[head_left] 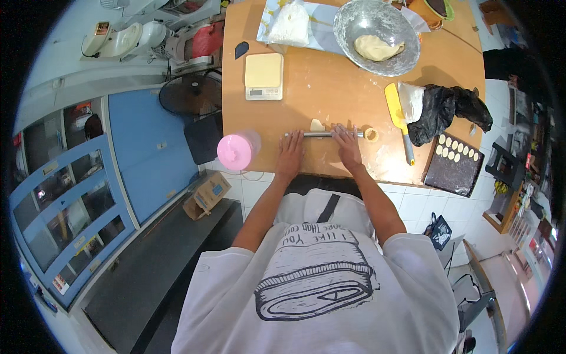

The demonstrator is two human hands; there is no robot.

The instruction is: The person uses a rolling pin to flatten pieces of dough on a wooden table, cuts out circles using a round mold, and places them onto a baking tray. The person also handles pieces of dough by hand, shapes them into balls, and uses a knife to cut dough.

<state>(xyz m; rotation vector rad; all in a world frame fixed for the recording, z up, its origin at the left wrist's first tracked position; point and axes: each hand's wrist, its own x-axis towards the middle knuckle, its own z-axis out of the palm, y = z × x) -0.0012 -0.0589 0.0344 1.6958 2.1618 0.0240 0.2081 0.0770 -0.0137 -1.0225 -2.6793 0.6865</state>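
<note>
A slim metal rolling pin (pixel 318 134) lies crosswise near the table's front edge. My left hand (pixel 291 146) rests over its left end, fingers stretched across it. Near its right end lies my right hand (pixel 346 143), fingers spread and flat on the pin rather than wrapped round it. A small flattened piece of pale dough (pixel 317 125) shows just beyond the pin, between my hands; part of it is hidden under the pin. Right of my right hand sits a small round ring-shaped thing (pixel 371 135), tan in colour.
On the wooden table (pixel 330 88) stand a kitchen scale (pixel 264 76), a pink-lidded container (pixel 238 151) and a metal bowl (pixel 354 56) with dough. A yellow spatula (pixel 396 109) lies beside a black plastic bag (pixel 439 112). A dark tray (pixel 453 168) bears several oval dough pieces.
</note>
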